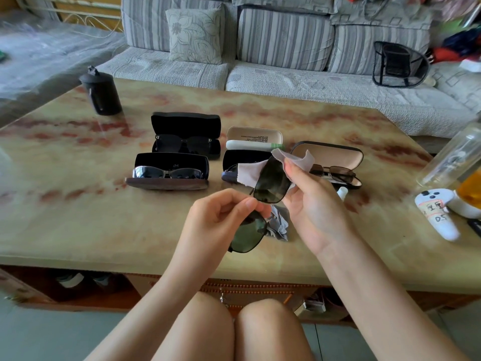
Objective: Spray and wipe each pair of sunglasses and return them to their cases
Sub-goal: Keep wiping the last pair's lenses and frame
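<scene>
Head view: a pair of dark-lensed sunglasses (pixel 272 182) is held above the near part of the table (pixel 78 209), turned on end so that one lens stands above the other.

Hands:
- The left hand (pixel 223 220) pinches the frame at about the bridge, between thumb and forefinger.
- The right hand (pixel 312 204) grasps a pale wiping cloth (pixel 296 158), folded over the far side of the upper lens. The fingers are behind it, so contact with the lens cannot be confirmed.

Handling, as a judgement:
- The pair looks light, with a thin dark metal rim and smooth, glossy, greenish lenses.
- Such lenses are likely to smear and scratch, and the frame could bend under a twist.
- Hold is best taken at the bridge or rim edge, with bare fingers kept off the lens faces and cloth pressure kept light.
- The cloth is soft and limp, and it drapes freely.

Other items:
- A dark open case (pixel 242 157) lies just behind the cloth. Its contents are hidden, and it is probably this pair's case.
- A rigid black case (pixel 186 126) and a wood-toned case (pixel 169 183) each hold a pair.
- A tan-lined case (pixel 338 155) on the right holds thin wire-framed glasses.
- A small white bottle (pixel 342 192) is partly hidden by the right hand.
- The table top is polished and stone-patterned.
</scene>
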A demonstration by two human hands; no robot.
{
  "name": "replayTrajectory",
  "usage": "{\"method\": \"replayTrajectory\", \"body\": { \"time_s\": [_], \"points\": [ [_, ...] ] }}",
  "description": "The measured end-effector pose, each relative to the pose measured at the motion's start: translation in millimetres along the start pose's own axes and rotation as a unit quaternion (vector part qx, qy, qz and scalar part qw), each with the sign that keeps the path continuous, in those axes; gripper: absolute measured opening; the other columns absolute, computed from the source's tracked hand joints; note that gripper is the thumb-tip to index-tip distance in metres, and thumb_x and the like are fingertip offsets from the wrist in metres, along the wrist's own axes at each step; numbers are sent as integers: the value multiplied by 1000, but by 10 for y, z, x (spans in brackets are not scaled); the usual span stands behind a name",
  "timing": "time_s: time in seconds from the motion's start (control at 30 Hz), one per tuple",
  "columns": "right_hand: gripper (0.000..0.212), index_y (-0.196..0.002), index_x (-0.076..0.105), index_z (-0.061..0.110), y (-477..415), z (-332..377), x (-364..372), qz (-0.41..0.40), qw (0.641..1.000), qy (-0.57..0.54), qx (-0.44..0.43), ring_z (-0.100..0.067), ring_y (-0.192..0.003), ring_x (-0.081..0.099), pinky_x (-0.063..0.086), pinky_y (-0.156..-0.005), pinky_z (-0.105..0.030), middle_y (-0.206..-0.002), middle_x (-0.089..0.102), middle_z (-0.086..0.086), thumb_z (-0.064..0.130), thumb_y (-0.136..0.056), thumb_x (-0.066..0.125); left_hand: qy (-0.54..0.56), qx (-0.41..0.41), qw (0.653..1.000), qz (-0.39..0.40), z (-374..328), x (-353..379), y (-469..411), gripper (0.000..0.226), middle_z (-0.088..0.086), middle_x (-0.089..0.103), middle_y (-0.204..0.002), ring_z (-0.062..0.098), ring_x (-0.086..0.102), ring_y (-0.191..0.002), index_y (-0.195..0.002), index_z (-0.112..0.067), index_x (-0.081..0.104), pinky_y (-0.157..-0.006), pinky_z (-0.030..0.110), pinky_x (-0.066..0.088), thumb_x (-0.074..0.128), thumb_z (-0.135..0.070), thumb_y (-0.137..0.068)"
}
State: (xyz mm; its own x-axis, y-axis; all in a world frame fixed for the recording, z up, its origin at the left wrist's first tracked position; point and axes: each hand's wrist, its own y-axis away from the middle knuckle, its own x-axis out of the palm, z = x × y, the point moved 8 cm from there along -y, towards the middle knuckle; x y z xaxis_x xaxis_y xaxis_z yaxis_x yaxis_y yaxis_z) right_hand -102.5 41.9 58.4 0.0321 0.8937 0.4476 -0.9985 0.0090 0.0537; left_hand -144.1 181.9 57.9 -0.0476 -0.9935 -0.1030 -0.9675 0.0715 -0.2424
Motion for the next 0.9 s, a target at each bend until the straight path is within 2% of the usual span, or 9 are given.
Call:
{"method": "replayTrajectory", "body": {
  "time_s": [0.27,0.37,0.47,0.53,0.6,0.67,0.77,0.83,0.9],
  "points": [
    [44,-125,58,-3,91,-76,11,15,1000,-17,7,-39,-126,51,32,-113,-54,-129,59,-24,19,-88,53,30,0,999,-21,-6,-43,-5,20,-2,77,-84,9,72,-84,-83,-7,73,-78,18,54,56,-7,-94],
    [28,-109,70,7,141,-111,4,20,999,41,6,-58,-125,32,21,-108,-69,-128,47,-40,20,-89,54,40,8,999,-35,-19,-63,-4,20,-1,77,-84,11,72,-84,-83,-7,74,-79,20,55,56,-7,-94],
    [24,-95,76,15,178,-137,-5,30,995,97,-6,-42,-114,57,37,-108,-55,-113,67,-24,25,-81,60,51,6,998,-42,-18,-93,-18,20,1,77,-83,11,72,-82,-84,-4,73,-75,17,54,56,-5,-93],
    [23,-94,77,13,187,-158,-8,38,989,144,-16,-48,-100,57,44,-99,-55,-102,70,-23,28,-77,71,48,7,998,-44,-29,-105,-24,20,0,76,-81,11,72,-81,-82,-6,73,-74,16,53,56,-5,-93],
    [27,-97,76,11,188,-188,-2,53,981,185,-22,-55,-107,50,40,-102,-62,-106,64,-33,26,-75,73,33,10,998,-45,-30,-106,-22,21,-4,76,-79,7,71,-77,-80,-8,72,-72,13,51,57,-4,-93],
    [30,-94,78,14,196,-181,-7,53,976,211,-21,-55,-111,47,38,-102,-61,-104,66,-31,26,-67,82,15,11,999,-48,-10,-111,-14,19,-8,74,-75,1,68,-73,-79,-9,72,-68,11,49,58,-5,-92],
    [32,-83,79,18,194,-123,-47,45,968,247,-20,-47,-105,55,52,-91,-37,-95,70,-26,34,-55,81,-19,12,999,-50,26,-122,-7,17,-6,73,-74,2,66,-71,-79,-14,72,-68,17,51,61,-8,-91],
    [17,-83,77,13,163,-104,-94,37,958,283,-17,-44,-99,59,52,-71,-16,-92,69,-29,18,-68,82,-39,19,998,-48,15,-130,-3,18,-6,72,-74,3,67,-71,-78,-19,71,-68,16,52,62,-9,-90],
    [8,-85,76,7,128,-87,-140,27,950,312,-21,-40,-93,63,53,-67,-17,-87,70,-26,9,-77,77,-53,24,997,-46,-12,-141,-3,20,-10,72,-73,0,67,-70,-77,-25,70,-67,11,49,63,-10,-89]
  ]
}}
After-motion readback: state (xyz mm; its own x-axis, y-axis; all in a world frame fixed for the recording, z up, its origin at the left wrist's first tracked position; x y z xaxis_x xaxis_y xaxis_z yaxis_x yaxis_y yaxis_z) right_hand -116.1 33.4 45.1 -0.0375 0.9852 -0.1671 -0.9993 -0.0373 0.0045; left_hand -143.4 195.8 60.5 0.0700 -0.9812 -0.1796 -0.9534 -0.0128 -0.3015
